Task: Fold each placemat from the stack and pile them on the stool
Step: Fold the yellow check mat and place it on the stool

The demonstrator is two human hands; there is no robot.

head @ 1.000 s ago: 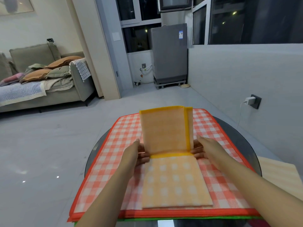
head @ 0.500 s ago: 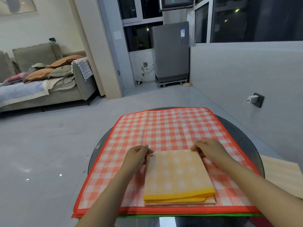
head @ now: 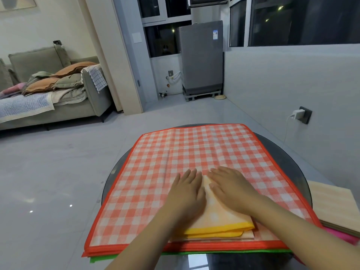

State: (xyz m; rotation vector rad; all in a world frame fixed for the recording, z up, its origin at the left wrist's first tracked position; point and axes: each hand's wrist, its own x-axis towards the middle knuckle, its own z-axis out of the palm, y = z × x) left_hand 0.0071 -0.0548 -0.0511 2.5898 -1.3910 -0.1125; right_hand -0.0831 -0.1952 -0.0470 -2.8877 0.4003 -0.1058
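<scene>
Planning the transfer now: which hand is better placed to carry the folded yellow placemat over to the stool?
Probably the right hand. Both hands lie flat on the folded yellow placemat, but the wooden stool stands at the table's right edge, on the right hand's side. The left hand would have to cross over.

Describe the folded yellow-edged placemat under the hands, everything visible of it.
The folded placemat is a pale orange and white check with a yellow border, looking like thin woven fabric. It is folded into a compact rectangle of several layers, the yellow edges stacked at its near side. It lies flat on the red-checked placemat that tops the stack on the round table. The left hand and right hand press flat on it side by side, covering most of its far part.
</scene>
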